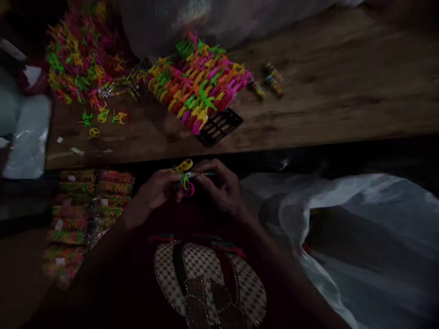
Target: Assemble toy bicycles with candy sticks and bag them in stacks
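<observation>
My left hand [159, 188], fingers closed, pinches small bright plastic pieces in front of my body, just off the table's near edge. Among them are a yellow looped piece [185, 165], a green piece [185, 182] and a pink ring-shaped piece [188, 189]. Opposite it, my right hand [222, 185] grips a thin printed stick [205, 173] between thumb and fingers. The stick's left end meets the plastic pieces; whether it is inserted in one is too dark to tell.
On the wooden table [343, 91], rows of colourful plastic pieces [202, 82] cover a black grid rack [221, 127]. A loose heap [82, 59] lies left, short printed sticks [273, 80] right. Filled packs [68, 224] sit lower left; a large translucent bag [377, 196] stands right.
</observation>
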Tool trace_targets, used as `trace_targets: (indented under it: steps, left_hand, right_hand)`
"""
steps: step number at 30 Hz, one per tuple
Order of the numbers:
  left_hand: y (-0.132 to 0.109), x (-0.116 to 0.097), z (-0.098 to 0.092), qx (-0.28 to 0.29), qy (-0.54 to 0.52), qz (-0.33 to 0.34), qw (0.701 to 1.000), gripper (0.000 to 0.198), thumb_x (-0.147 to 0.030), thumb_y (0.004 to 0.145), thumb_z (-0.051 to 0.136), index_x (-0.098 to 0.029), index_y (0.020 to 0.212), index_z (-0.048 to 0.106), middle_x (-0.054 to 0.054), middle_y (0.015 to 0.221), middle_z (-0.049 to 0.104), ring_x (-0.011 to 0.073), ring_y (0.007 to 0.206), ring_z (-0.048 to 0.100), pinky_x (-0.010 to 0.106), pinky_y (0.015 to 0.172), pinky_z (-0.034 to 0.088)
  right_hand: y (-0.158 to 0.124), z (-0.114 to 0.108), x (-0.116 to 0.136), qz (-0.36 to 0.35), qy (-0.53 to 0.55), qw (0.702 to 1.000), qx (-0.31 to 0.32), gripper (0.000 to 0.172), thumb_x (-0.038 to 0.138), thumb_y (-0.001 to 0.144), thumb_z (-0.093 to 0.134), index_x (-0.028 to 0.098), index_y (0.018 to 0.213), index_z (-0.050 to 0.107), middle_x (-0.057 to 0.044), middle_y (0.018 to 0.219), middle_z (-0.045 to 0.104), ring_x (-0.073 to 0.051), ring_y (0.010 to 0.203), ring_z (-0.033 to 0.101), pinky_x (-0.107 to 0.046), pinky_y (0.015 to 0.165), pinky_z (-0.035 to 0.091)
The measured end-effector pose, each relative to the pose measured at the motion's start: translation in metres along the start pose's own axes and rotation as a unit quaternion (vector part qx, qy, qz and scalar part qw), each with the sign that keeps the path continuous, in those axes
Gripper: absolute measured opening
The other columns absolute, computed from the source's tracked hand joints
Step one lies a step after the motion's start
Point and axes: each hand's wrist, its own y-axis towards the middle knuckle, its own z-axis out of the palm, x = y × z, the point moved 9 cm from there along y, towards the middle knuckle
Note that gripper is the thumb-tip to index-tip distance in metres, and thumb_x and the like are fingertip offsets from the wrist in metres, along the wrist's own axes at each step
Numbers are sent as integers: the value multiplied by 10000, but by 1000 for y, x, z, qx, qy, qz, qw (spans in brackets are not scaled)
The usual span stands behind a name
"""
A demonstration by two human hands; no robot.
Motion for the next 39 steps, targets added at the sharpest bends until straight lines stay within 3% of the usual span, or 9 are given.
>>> trace_targets:
  steps: [6, 11, 13, 22, 27, 33, 39]
  left_hand:
    - [10, 14, -1, 29, -36, -57, 997, 169, -248, 705, 709, -117, 671, 608, 3, 528, 610, 97, 384, 533, 202, 394, 440]
    - [21, 24, -6, 44, -52, -91, 993, 161, -239, 721, 705, -99, 690, 631, 21, 543, 632, 104, 396, 545, 211, 392, 465]
    - [24, 25, -6, 55, -48, -95, 993, 176, -248, 716, 720, -97, 693, 633, 23, 543, 637, 105, 394, 550, 211, 391, 471]
    - [26, 34, -14, 58, -2, -105, 993, 220, -255, 669, 774, -102, 652, 617, -6, 531, 605, 97, 393, 552, 201, 391, 469]
    - [26, 34, -3, 107, 2, -104, 989, 234, -286, 687, 767, -94, 643, 639, 3, 509, 601, 89, 381, 528, 200, 400, 458]
    - [29, 37, -3, 124, 7, -119, 985, 247, -297, 687, 763, -101, 629, 624, 7, 489, 595, 90, 387, 534, 194, 420, 456]
    - [30, 47, -8, 130, 19, -144, 981, 223, -262, 676, 773, -97, 609, 638, 5, 474, 597, 82, 373, 523, 179, 403, 448]
  right_hand:
    - [-3, -5, -10, 25, 10, 1000, -16, 136, 338, 905, 683, 213, 877, 636, -30, 874, 681, -168, 837, 653, -318, 768, 528]
    - [-1, -5, -6, -25, -16, 1000, -5, 19, 229, 911, 663, 224, 904, 646, -22, 897, 689, -161, 845, 657, -319, 772, 534]
    - [-1, -5, -4, -37, -16, 999, 0, 50, 184, 912, 646, 228, 937, 642, -14, 907, 680, -150, 838, 651, -305, 766, 531]
    - [-1, 3, 3, -74, -88, 988, 102, 75, 140, 939, 575, 198, 921, 619, -32, 829, 656, -136, 772, 633, -275, 692, 519]
    - [-9, -8, -10, -11, -19, 999, 32, 5, 208, 946, 598, 205, 949, 597, -35, 885, 666, -149, 802, 652, -298, 716, 537]
    - [-13, -1, 8, -99, -90, 990, 47, 114, 95, 921, 591, 201, 960, 606, -38, 881, 659, -143, 822, 643, -281, 716, 530]
    - [-11, 7, 7, -87, -135, 975, 154, 89, 150, 965, 535, 194, 936, 607, -38, 856, 655, -139, 779, 635, -268, 672, 512]
